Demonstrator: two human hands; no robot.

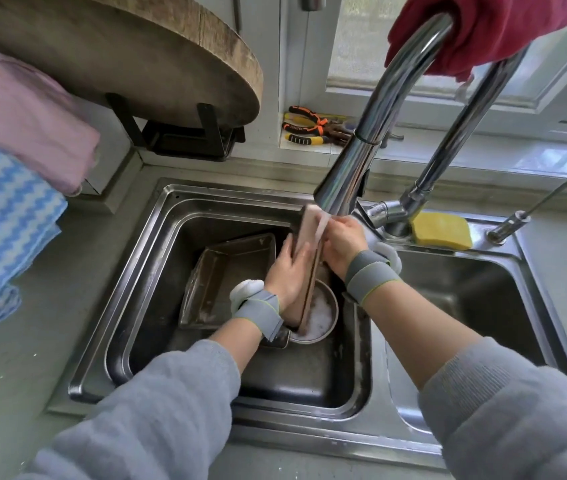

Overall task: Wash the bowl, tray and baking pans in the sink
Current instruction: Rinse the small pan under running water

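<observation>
Both hands, left hand (287,271) and right hand (342,242), grip a pinkish-brown tray (306,268) on edge under running faucet (348,174) water.

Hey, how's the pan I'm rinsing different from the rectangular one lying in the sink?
The held pan stands on edge under the faucet, gripped by the left hand and right hand; the rectangular pan lies tilted, untouched, in the left basin. The held one looks pinkish and wet, the other dark and grimy. Both are rectangular.

Faucet (361,140) overhead; right basin (465,289) free.
</observation>
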